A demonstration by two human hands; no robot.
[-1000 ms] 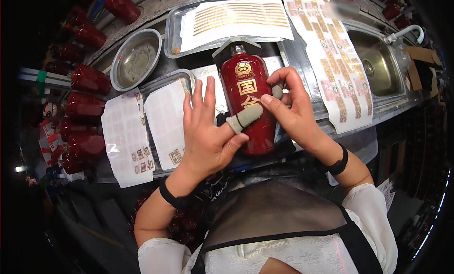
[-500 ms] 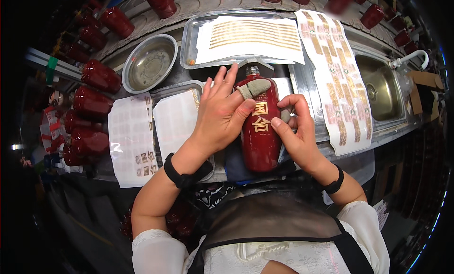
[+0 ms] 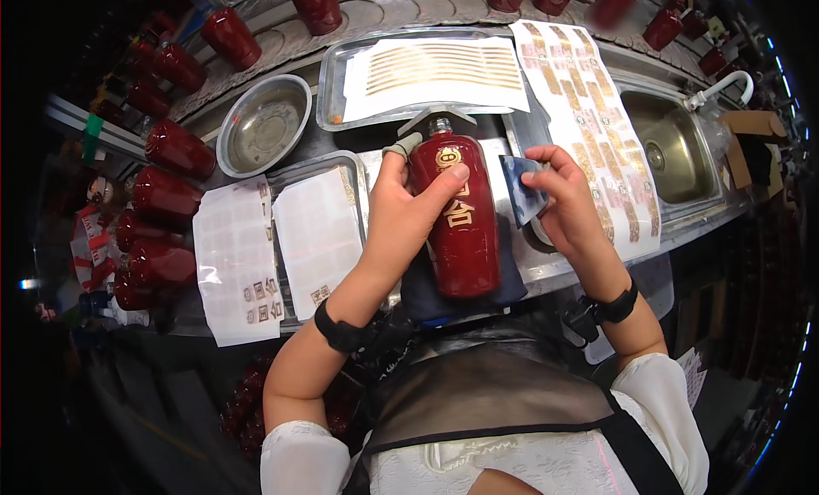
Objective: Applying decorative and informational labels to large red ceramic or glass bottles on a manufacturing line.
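A dark red glossy bottle [image 3: 465, 260] with gold characters on its front lies on its back, its neck pointing away from me against a grey metal rest [image 3: 461, 122]. My left hand [image 3: 399, 226] is wrapped round the bottle's left side, thumb across the gold lettering. Greenish-grey cloth covers one fingertip [image 3: 404, 145] of that hand. Just right of the bottle, apart from it, my right hand [image 3: 570, 200] pinches a small, flat dark-blue card [image 3: 520, 190] between thumb and fingers. Dark blue cloth [image 3: 416, 296] shows beneath the bottle.
Beyond the bottle, a metal tray [image 3: 328, 102] holds sheets with gold strips. Label sheets [image 3: 229, 256] and a second tray [image 3: 358, 166] lie left, below a metal bowl [image 3: 264, 124]. Right are a long label sheet [image 3: 589, 119] and a sink [image 3: 712, 183]. Red bottles [image 3: 175, 145] stand around.
My left hand has shifted from lying over the bottle's upper front to gripping its left side, uncovering a gold emblem. My right hand has moved off the bottle rightward, and the blue card now shows.
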